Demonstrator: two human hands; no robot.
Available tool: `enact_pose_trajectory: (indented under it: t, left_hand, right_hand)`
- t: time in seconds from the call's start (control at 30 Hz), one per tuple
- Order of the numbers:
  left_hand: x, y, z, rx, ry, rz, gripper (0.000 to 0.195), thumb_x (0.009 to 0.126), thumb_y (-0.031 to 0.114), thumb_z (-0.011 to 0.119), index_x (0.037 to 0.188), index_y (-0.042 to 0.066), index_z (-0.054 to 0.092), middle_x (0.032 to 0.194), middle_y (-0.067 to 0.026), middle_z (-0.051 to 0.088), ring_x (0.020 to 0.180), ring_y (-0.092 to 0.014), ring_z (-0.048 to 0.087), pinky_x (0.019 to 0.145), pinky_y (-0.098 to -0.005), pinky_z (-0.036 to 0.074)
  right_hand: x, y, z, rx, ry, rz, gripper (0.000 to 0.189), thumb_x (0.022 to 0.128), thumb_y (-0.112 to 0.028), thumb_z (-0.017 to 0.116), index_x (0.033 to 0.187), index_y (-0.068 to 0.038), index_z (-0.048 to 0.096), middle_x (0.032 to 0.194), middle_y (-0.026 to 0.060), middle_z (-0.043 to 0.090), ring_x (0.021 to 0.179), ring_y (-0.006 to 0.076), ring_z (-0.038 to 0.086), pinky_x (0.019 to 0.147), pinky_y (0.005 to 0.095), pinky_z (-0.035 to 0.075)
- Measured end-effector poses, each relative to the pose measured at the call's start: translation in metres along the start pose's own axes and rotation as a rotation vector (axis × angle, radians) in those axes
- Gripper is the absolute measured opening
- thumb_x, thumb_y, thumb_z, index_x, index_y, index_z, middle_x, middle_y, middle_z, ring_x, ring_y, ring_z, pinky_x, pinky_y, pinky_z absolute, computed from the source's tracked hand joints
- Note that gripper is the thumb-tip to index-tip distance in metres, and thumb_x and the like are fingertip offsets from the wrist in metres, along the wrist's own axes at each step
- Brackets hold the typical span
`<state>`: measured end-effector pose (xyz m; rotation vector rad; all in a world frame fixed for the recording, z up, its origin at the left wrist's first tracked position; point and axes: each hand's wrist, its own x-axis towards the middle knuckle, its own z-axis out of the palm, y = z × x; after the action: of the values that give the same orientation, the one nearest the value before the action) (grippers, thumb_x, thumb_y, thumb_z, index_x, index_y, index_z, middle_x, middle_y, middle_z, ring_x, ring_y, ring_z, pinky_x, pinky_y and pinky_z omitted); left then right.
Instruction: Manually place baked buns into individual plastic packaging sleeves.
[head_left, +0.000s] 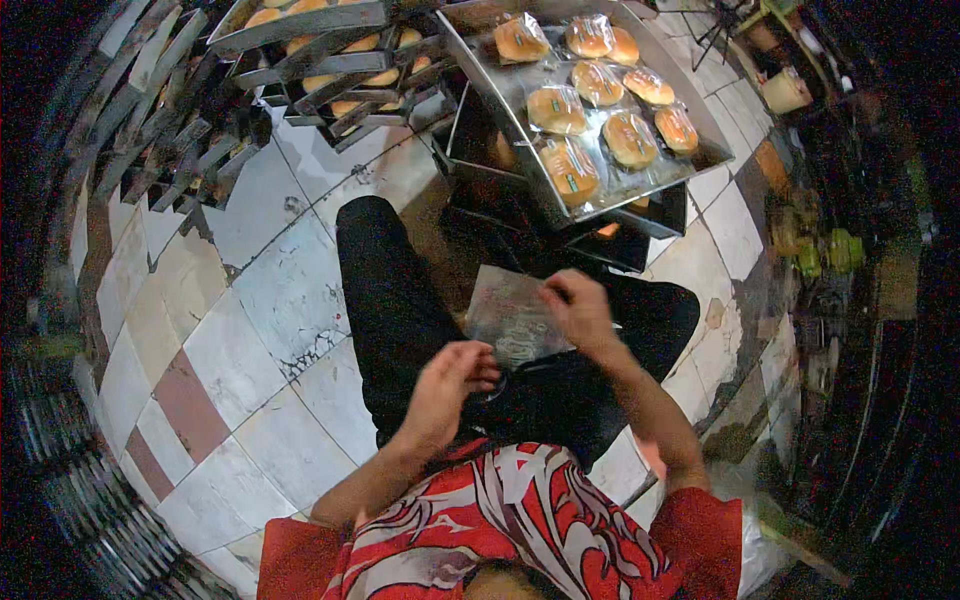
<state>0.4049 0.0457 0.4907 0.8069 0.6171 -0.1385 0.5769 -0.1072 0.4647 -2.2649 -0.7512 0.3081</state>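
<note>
A clear printed plastic bag (514, 319) lies or hangs flat over my lap, between my two hands. My right hand (585, 311) is at its right edge, thumb and fingers pinched on the plastic, slightly blurred. Close to the bag's lower left corner is my left hand (454, 382), its fingers curled. Whether they hold any plastic is hard to see. Beyond my knees, a metal tray (517, 131) carries several buns in clear wrappers, such as one bun (568, 171) at the near corner and another bun (630, 140) beside it.
Dark trays (630, 247) sit stacked beneath the bun tray. At the far left stand more stacked metal trays (300, 45) with buns. Empty-looking metal pans (187, 157) pile up further left. Worn, cracked tiles (262, 300) cover the floor around my black-trousered legs (390, 300).
</note>
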Motion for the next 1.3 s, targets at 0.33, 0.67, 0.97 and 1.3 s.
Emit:
enact_pose_trajectory:
  t: [0.33,0.67,0.97,1.3]
  left_hand:
    - [0.006,0.048,0.030,-0.194,0.100,0.349,0.018,0.091,0.008,0.046,0.106,0.000,0.052,0.098,-0.0077,0.060,0.089,-0.015,0.058,0.080,-0.0301,0.048]
    - [0.030,0.083,-0.030,0.250,0.124,0.246,0.009,0.087,0.006,0.054,0.091,-0.001,0.057,0.081,-0.0052,0.062,0.078,-0.012,0.061,0.071,-0.0257,0.049]
    - [0.069,0.096,-0.052,0.500,0.316,0.591,0.009,0.084,0.009,0.059,0.090,0.002,0.059,0.079,-0.0056,0.062,0.066,-0.010,0.056,0.060,-0.0223,0.045]
    - [0.115,0.144,-0.033,-0.250,-0.289,-0.211,0.046,0.085,0.031,0.055,0.115,-0.004,0.049,0.102,-0.0170,0.058,0.083,-0.024,0.061,0.072,-0.0351,0.051]
  right_hand:
    - [-0.047,-0.117,-0.034,0.124,-0.241,-0.428,0.039,0.068,-0.004,0.062,0.106,0.000,0.056,0.095,0.0169,0.055,0.086,0.0294,0.054,0.071,0.0371,0.044]
    - [0.065,-0.071,-0.055,0.610,-0.288,0.373,0.025,0.078,-0.012,0.067,0.098,0.000,0.060,0.082,0.0028,0.062,0.075,0.0103,0.057,0.070,0.0223,0.045]
    - [0.106,-0.074,-0.086,0.414,0.004,0.017,0.008,0.073,0.000,0.064,0.080,-0.003,0.061,0.080,0.0067,0.062,0.075,0.0137,0.057,0.068,0.0262,0.045]
    - [0.169,-0.076,-0.118,-0.101,-0.429,-0.854,0.015,0.068,-0.020,0.064,0.083,-0.018,0.060,0.096,-0.0019,0.063,0.096,0.0266,0.055,0.089,0.0548,0.036]
